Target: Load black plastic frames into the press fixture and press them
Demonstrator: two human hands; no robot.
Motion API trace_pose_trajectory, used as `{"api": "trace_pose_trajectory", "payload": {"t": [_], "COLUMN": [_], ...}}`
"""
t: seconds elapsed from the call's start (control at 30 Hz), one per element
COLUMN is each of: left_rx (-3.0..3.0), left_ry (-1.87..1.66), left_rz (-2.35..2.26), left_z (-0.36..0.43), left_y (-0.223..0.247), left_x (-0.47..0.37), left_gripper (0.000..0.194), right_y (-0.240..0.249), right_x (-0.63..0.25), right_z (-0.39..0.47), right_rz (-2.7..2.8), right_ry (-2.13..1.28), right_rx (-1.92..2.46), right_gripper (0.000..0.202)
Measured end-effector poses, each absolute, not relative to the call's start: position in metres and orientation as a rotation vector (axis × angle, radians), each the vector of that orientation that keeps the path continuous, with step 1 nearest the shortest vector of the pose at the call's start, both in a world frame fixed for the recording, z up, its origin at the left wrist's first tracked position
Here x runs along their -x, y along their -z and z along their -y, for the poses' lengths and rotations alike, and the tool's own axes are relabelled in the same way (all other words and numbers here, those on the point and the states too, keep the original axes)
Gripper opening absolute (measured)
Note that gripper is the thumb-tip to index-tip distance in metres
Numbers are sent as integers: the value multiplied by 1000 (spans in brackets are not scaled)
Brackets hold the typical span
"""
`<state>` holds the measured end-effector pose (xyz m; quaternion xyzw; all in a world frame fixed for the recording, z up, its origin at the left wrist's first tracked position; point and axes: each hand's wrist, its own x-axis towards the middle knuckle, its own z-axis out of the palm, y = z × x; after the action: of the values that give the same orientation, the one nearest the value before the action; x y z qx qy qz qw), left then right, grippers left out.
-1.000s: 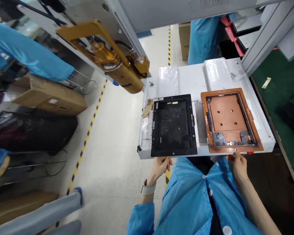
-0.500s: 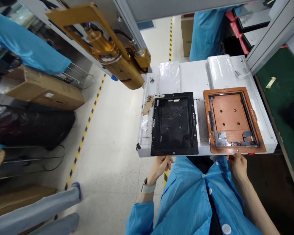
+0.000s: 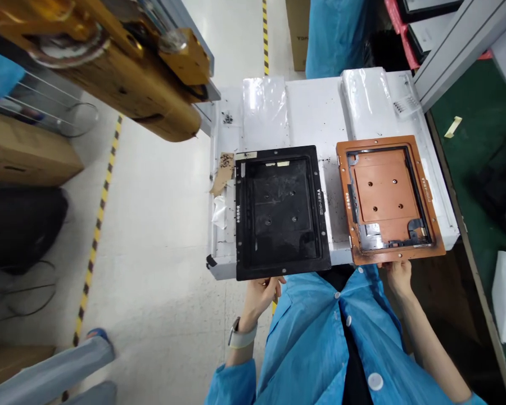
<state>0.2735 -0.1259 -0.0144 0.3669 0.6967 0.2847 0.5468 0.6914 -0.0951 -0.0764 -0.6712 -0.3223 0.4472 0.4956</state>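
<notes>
A black rectangular frame-like fixture (image 3: 283, 208) with a recessed middle lies on the white worktable (image 3: 316, 107), its near side at the table's front edge. To its right lies an orange fixture (image 3: 388, 194) of similar shape, with a black frame piece set inside it. My left hand (image 3: 261, 295), with a watch on the wrist, has its fingers curled just below the black fixture's near edge. Beneath the orange fixture's near edge is my right hand (image 3: 398, 275), fingers bent and their tips hidden. What either hand touches under the edge cannot be made out.
A gold-coloured machine cylinder (image 3: 152, 95) juts in at upper left. Clear plastic film (image 3: 265, 107) covers parts of the table, with black specks and a cardboard scrap (image 3: 223, 173) at its left. Another person's legs (image 3: 63, 363) show at lower left; cartons (image 3: 25, 149) stand beyond the floor tape.
My view has shifted, so the table appears farther left and the gold cylinder larger. Both hands stay under the front edge. A red piece beside my right hand no longer shows.
</notes>
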Motion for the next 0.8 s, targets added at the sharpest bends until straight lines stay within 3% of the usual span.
{"api": "trace_pose_trajectory", "payload": {"t": [0.13, 0.37, 0.8], "left_rx": [-858, -906, -1116], "left_ry": [-712, -735, -648], "left_rz": [-1761, -1791, -1864], "left_z": [129, 130, 122], "left_y": [17, 16, -5], "left_x": [-279, -273, -264], "left_gripper": [58, 67, 64], "right_y": [81, 92, 83], "right_x": [-694, -693, -674], "right_z": [98, 101, 90], "right_rz": [785, 786, 802], "right_ry": [-1099, -1156, -1274], "right_rx": [1646, 1660, 1548], "right_gripper": [75, 82, 95]}}
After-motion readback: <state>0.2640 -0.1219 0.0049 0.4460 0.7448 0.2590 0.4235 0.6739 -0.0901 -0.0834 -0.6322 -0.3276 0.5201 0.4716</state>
